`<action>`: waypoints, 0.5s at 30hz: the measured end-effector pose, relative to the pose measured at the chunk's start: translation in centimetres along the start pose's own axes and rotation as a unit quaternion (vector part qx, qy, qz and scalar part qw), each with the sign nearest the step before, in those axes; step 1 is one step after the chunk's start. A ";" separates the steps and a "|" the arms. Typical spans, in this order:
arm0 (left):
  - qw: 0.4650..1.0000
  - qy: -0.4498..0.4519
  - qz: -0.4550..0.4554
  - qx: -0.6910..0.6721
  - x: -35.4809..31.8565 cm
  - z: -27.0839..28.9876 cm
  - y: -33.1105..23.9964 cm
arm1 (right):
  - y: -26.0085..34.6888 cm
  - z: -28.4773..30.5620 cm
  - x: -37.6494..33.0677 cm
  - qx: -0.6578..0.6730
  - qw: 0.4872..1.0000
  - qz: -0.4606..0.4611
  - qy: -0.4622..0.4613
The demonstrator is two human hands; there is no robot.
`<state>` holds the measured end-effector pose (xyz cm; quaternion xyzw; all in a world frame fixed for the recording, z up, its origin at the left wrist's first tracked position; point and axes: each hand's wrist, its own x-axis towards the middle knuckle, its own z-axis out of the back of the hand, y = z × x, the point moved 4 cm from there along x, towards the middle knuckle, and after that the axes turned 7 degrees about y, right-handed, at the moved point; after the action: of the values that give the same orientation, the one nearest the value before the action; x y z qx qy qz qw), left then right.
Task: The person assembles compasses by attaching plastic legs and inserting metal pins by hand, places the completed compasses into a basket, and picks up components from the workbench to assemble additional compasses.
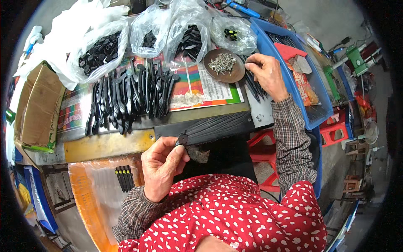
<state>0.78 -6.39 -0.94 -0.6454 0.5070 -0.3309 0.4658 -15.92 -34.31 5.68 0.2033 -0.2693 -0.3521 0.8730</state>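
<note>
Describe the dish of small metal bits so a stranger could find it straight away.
Start at the worktable and look to its far right side, beside the blue tray. The round brown dish sits there, just left of the right hand. Unlike the clear bags of black parts behind it, it is shallow, open, and holds silvery screws.

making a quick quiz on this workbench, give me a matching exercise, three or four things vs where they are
Things:
1. round brown dish of small metal screws
2. brown cardboard box
3. small black round part
4. row of long black plastic handles

Places:
A. pinched in the left hand
B. far left of the bench
C. just left of the right hand
D. middle of the bench

Pairs: 1-C, 2-B, 3-A, 4-D
</note>
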 end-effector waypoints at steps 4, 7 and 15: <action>1.000 0.007 0.002 0.004 0.2 -0.2 0.3 | -0.5 0.4 1.7 -0.012 0.998 0.062 0.005; 1.000 0.007 0.004 -0.002 0.0 -0.1 0.5 | 0.8 0.3 3.4 -0.052 0.995 0.089 0.011; 1.000 0.002 0.012 -0.002 -0.3 -0.2 0.5 | -2.3 1.3 7.5 -0.163 0.967 0.068 -0.181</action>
<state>0.35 -6.22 -1.35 -0.6399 0.5160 -0.3254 0.4673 -13.30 -41.49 7.87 -0.0274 -0.3754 -0.3623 0.8527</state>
